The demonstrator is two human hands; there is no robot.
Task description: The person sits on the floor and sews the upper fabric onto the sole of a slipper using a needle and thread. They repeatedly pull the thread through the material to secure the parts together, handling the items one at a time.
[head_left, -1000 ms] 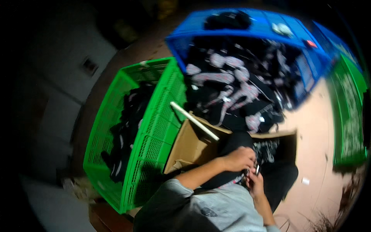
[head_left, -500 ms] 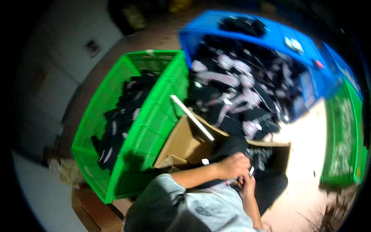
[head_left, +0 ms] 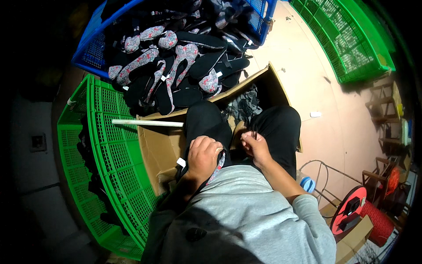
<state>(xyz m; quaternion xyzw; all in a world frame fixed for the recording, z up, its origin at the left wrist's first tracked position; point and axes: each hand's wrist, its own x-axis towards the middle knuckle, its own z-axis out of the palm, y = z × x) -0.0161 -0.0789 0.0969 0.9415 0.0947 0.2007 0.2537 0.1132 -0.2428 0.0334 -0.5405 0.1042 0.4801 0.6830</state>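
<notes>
Floor (head_left: 307, 70) pale; green crate (head_left: 115, 145) left, blue crate (head_left: 93, 50) beyond hands (head_left: 204, 157) (head_left: 256, 147).

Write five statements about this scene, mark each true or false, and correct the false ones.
1. The left hand grips a floral-edged piece. True.
2. The right hand is inside the blue crate. False: the right hand is near the right thigh.
3. Black and floral pieces are heaped at the blue crate. True.
4. The rod is red. False: the rod is white.
5. The cardboard box stands right of a green crate. True.
</notes>
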